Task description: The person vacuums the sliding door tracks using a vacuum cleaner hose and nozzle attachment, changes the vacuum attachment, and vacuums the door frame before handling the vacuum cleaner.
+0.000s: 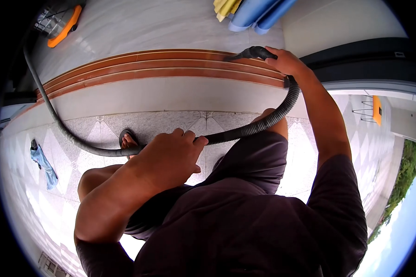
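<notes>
A black ribbed vacuum cleaner hose (238,134) curves across the view in front of my knees. My left hand (173,154) lies over its middle stretch, fingers curled onto the hose and thumb standing off to the side. Up at the right, my right hand (286,61) is closed around the hose end with its dark vacuum nozzle (254,52). The narrow tip of that nozzle points left, at the brown door track (171,64) with its several long grooves. My right palm and the grip hide part of each other.
An orange-edged machine (64,27) stands at the upper left, near the hose's far end. Blue rolls (259,14) and yellow cloth (225,8) sit beyond the track. A blue cloth (44,164) lies on the tiles at left. An orange stool (376,111) is at right.
</notes>
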Action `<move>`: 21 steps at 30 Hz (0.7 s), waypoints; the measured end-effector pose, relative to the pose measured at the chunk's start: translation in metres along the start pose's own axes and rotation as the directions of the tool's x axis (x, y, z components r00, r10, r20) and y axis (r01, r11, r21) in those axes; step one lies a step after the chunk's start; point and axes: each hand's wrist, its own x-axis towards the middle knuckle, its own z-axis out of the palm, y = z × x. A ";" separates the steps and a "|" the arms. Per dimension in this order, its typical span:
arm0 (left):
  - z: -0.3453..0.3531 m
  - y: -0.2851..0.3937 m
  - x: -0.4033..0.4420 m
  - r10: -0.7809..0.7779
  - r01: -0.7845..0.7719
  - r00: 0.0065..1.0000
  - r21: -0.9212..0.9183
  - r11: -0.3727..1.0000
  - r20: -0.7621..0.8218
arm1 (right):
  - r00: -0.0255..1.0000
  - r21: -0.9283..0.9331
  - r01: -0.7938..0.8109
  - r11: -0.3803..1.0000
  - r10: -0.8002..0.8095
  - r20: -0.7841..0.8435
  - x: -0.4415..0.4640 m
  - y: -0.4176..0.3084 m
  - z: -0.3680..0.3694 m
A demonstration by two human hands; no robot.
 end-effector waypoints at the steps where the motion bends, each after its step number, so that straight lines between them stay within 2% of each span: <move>1: 0.000 0.000 0.000 0.002 -0.002 1.000 0.003 1.000 -0.009 | 1.000 -0.005 -0.029 1.000 0.029 0.002 -0.002 0.003 -0.003; 4: -0.008 0.003 0.003 -0.006 0.006 1.000 -0.017 1.000 0.031 | 0.995 -0.003 -0.103 0.995 0.103 -0.004 -0.015 0.024 -0.015; 6: -0.008 0.001 0.003 0.046 -0.046 0.999 -0.028 0.999 -0.010 | 0.995 0.029 -0.102 0.994 0.102 -0.016 -0.017 0.043 -0.019; 8: -0.008 -0.002 0.004 0.082 -0.084 0.996 -0.052 0.995 -0.032 | 0.984 0.090 -0.173 0.981 0.175 -0.017 -0.018 0.059 -0.018; 11: -0.011 0.001 0.006 0.077 -0.077 0.997 -0.012 0.997 -0.029 | 0.974 0.135 -0.220 0.966 0.226 -0.030 -0.021 0.087 -0.018; 13: -0.009 0.000 0.006 0.123 -0.123 0.988 0.012 0.992 -0.097 | 0.964 0.143 -0.256 0.956 0.263 -0.030 -0.025 0.101 -0.020; 16: -0.006 -0.002 0.005 0.144 -0.140 0.982 0.036 0.989 -0.119 | 0.956 0.055 -0.281 0.958 0.284 -0.070 -0.030 0.120 -0.021; 18: -0.004 -0.004 0.006 0.149 -0.145 0.981 0.046 0.988 -0.121 | 0.948 -0.170 -0.292 0.941 0.260 -0.185 -0.015 0.170 -0.005; 20: -0.001 -0.006 0.006 0.156 -0.150 0.979 0.052 0.987 -0.133 | 0.931 -0.199 -0.336 0.921 0.293 -0.219 -0.017 0.187 0.001; 21: -0.003 -0.004 0.006 0.131 -0.128 0.986 0.028 0.991 -0.108 | 0.918 -0.118 -0.372 0.921 0.346 -0.195 -0.026 0.183 -0.002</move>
